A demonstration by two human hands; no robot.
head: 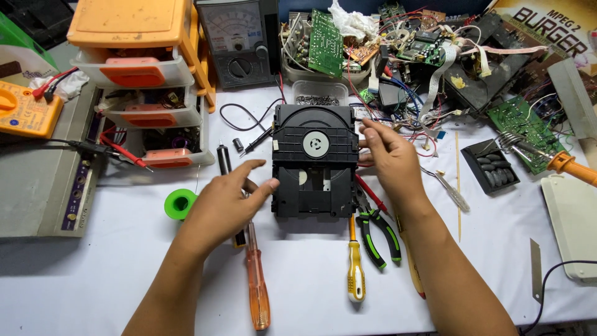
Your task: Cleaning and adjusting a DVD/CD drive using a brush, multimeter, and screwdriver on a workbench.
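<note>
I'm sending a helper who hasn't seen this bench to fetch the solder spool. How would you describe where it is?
Start at the black disc drive mechanism in the middle of the white table, between the person's two hands. Look just past the left hand, below the orange drawer unit. The solder spool is the only bright green ring there, lying flat.

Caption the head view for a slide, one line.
Both hands, left and right, steady a black disc-drive mechanism on a white table among screwdrivers and pliers.
</note>
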